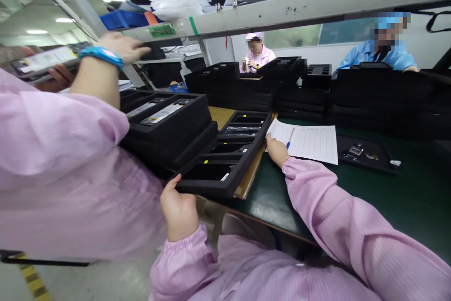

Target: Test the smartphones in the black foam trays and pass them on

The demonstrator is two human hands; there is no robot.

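Note:
A black foam tray (pixel 206 186) with several long compartments lies before me, dark flat panels with small yellow and white tags inside. My left hand (pixel 179 209) grips its near left corner, thumb on top and the other fingers hidden below. At the tray's right side is my right hand (pixel 277 150), closed at the edge, its fingertips mostly out of sight. It also touches the left end of a printed sheet (pixel 317 143), on which a blue pen (pixel 290 139) rests. Brown cardboard (pixel 248 181) shows under the tray.
Stacked foam trays (pixel 172 127) stand left, beside a co-worker in a pink sleeve (pixel 63 118) whose arm reaches across. A shallow black tray (pixel 375 160) with small parts sits right on the green table (pixel 282 197). More tray stacks (pixel 380 94) and two people are behind; a shelf beam (pixel 282 12) crosses above.

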